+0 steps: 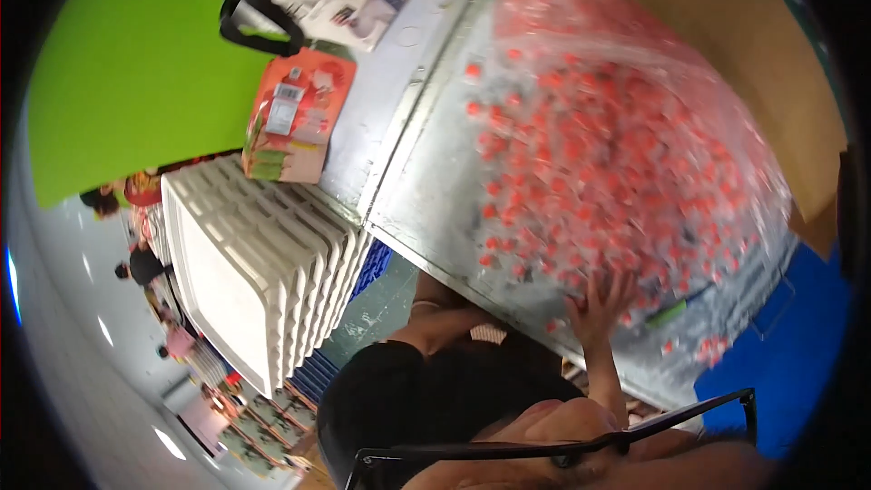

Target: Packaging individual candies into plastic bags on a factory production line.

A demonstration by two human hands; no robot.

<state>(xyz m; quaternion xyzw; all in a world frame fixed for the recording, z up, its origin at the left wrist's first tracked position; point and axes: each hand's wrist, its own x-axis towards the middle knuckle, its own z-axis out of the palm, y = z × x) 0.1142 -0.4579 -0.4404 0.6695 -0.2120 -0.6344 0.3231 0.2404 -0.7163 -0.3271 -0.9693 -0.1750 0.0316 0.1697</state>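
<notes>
Right hand [601, 304] is up w/ fingers spread apart, palm flat against the lower edge of the big clear plastic bag full of small red-capped pieces [617, 150]. Bag sits on the grey metal table [426, 191], leaning on a brown cardboard box [771, 45], so it lies up and away from the hand. Left hand isn't in view. Stack of white moulded trays [259, 268] well off to the left.
</notes>
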